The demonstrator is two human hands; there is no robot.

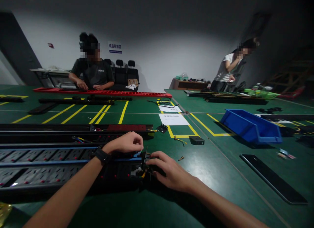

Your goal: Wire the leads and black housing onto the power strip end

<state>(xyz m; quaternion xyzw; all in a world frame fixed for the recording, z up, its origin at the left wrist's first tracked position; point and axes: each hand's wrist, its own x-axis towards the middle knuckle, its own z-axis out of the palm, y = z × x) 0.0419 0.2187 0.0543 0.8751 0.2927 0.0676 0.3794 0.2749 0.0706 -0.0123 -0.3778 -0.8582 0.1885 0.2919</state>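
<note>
Two long black power strips [41, 176] with rows of sockets and red dots lie side by side, running in from the left. My left hand [127, 142], with a dark watch on its wrist, is closed in a pinch above their right end. What it pinches, if anything, is too small to make out. My right hand [169, 170] curls its fingers onto a dark end piece [143, 165] at the near strip's right end. Yellow wire shows under that piece, and a thin dark blade-like part stands up between the hands. The fingertips are partly hidden.
Right of my hands lie a small brass-coloured part [181, 158], a black box [197, 140], a blue bin [252, 126] and a dark phone-like slab [272, 179]. Across the green table a co-worker [94, 70] handles a long red rail [137, 93]. Another person [228, 69] stands far right.
</note>
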